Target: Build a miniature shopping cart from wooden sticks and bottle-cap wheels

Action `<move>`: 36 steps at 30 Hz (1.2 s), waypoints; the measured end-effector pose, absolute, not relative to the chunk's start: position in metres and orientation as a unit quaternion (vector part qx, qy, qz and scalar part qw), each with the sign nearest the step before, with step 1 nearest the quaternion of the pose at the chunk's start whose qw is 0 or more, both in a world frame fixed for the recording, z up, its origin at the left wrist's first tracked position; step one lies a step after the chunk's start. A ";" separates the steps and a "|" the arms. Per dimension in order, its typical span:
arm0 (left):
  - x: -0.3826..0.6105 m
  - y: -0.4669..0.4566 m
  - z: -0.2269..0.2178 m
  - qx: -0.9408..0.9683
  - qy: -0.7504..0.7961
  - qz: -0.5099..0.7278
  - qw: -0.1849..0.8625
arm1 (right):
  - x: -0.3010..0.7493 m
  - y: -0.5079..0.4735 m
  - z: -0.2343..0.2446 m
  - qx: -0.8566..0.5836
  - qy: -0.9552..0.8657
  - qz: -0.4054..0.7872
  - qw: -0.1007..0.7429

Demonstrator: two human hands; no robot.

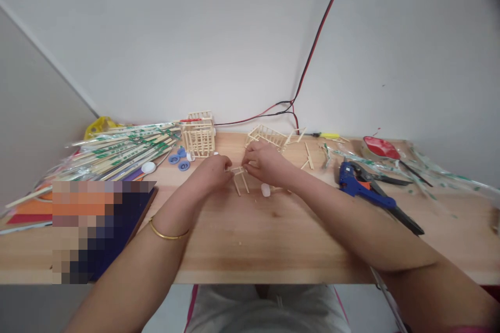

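The small stick frame [241, 181] is out in front of you over the wooden table [269, 250], between your hands, with two slim legs pointing back toward you. Your left hand [217, 170] appears to pinch the crosspiece at its left end, thumb against fingers; your right hand [265, 162] closes at the other end, though its fingertips partly hide the contact. Expect the piece to weigh next to nothing. The pale sticks look like wood, so each should be stiff along its length but ready to snap if bent, and the joints are probably the weakest spots. Take hold close to where the sticks meet, pressing lightly; tugging a free leg would likely lever its joint apart. Dry wood should not slip much. Mind the slatted stick structure [269, 134] just behind your right hand, which looks equally fragile.
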State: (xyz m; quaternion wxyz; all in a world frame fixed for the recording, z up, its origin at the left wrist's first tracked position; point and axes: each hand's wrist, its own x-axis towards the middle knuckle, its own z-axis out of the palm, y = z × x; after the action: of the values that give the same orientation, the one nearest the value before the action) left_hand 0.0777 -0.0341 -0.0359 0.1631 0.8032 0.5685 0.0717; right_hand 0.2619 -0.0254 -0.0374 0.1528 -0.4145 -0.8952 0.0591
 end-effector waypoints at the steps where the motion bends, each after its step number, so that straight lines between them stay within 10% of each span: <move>1: 0.078 -0.034 -0.036 0.803 0.568 0.072 0.164 | 0.263 -0.025 -0.038 -0.418 -0.894 0.054 0.153; 36: 0.079 -0.036 -0.035 0.800 0.575 0.057 0.160 | 0.265 -0.027 -0.047 -0.430 -0.894 0.037 0.117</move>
State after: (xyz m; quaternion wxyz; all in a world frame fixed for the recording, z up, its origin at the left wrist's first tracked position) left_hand 0.0787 -0.0355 -0.0351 0.1604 0.8003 0.5749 0.0572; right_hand 0.2646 -0.0268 -0.0469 0.1169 -0.4304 -0.8943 0.0370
